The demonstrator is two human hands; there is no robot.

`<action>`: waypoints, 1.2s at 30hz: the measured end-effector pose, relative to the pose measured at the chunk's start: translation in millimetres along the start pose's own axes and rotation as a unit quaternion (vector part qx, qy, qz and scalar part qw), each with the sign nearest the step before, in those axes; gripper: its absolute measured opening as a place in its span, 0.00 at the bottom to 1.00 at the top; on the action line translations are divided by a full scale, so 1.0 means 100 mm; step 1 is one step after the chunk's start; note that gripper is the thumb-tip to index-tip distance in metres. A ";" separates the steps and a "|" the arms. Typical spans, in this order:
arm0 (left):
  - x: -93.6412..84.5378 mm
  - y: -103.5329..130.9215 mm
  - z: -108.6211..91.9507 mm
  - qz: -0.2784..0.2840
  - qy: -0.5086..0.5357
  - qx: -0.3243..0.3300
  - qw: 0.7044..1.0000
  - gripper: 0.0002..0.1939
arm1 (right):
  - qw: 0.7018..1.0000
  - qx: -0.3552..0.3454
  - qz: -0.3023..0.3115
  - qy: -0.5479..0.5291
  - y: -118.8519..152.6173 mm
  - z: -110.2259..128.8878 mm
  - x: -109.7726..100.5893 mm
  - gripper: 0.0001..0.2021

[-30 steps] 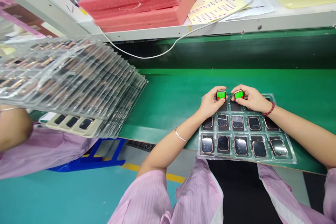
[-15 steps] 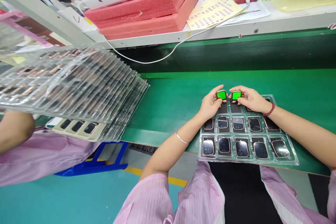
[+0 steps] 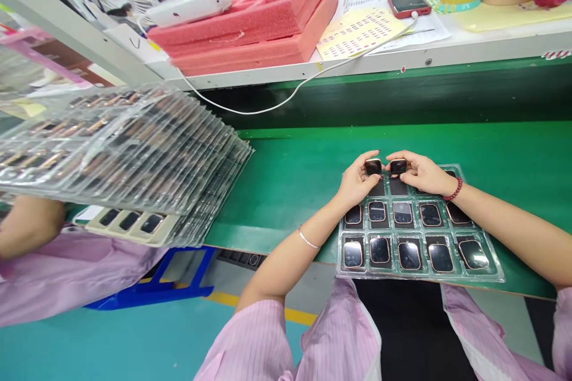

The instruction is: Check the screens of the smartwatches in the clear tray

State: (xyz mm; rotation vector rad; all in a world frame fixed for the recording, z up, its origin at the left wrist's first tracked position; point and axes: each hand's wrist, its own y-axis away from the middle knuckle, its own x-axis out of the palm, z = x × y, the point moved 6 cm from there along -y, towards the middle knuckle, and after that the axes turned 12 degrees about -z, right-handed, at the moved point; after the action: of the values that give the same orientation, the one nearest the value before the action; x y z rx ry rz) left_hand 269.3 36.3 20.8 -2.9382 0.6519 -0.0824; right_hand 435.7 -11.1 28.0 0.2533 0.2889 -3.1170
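My left hand (image 3: 357, 180) is closed on a smartwatch body (image 3: 373, 166) with a dark screen and a gold-coloured rim. A second, similar smartwatch body (image 3: 398, 167) is gripped in my right hand (image 3: 420, 171), close beside the first. Both are held just above the back row of a clear plastic tray (image 3: 495, 268). In the tray's front and middle rows, dark-screened watch bodies (image 3: 410, 256) lie in their pockets. Two back-row pockets below my hands show dark bottoms without watches. My right wrist and forearm cover part of the tray's right side.
At left rises a tall, leaning stack of clear trays (image 3: 179, 155) filled with watches. A co-worker's arm (image 3: 33, 226) is beside it. Behind the green bench (image 3: 286, 190), a shelf bears pink foam blocks (image 3: 250, 30), a phone (image 3: 409, 3) and a white cable (image 3: 254, 112).
Both watch screens have turned from bright green to dark. My hands stay in nearly the same place, each still holding its watch. The whole view has shifted slightly.
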 end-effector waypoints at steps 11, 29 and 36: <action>0.02 -0.01 0.01 0.003 0.005 0.012 1.000 0.28 | 1.000 0.007 0.009 0.014 0.00 -0.01 0.00 0.25; -0.01 -0.02 0.00 -0.002 0.064 -0.052 0.997 0.41 | 0.998 0.034 -0.025 -0.050 -0.01 -0.05 -0.04 0.33; -0.07 -0.06 -0.08 0.025 0.242 -0.234 0.941 0.29 | 0.958 0.181 -0.037 -0.220 -0.01 -0.04 -0.10 0.25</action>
State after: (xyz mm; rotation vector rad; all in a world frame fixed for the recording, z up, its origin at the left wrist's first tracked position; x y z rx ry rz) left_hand 265.1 43.8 29.8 -3.3757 0.9192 -0.7691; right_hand 446.2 -9.7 25.6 -0.4625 -0.2851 -3.1556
